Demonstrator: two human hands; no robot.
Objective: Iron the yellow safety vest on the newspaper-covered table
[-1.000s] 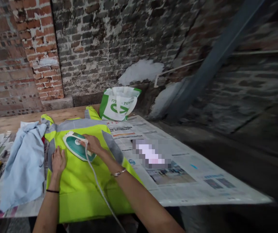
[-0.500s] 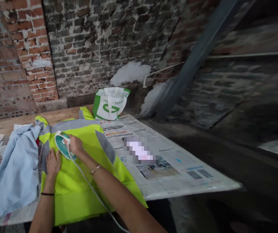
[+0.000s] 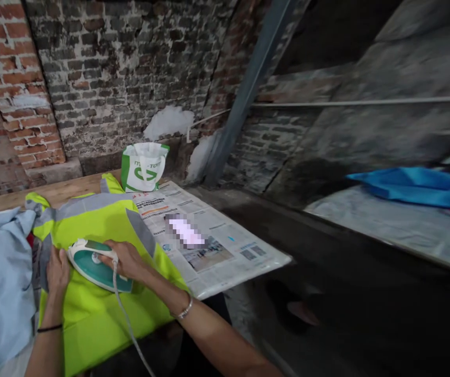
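Iron in the right hand, fingers wrapped around its handle, a person leans to a bright yellow garment with grey panels, spread across a counter before a worn brick wall. The left hand rests on the garment's left edge, fingers extended and gripping nothing that shows, just beside the iron's left end. A white cord trails from the handle toward the near side. The step in hand appears to be pressing the garment's body; the next stroke would seem to call for a smooth glide, the left hand steadying the fabric well clear of a probably hot plate.
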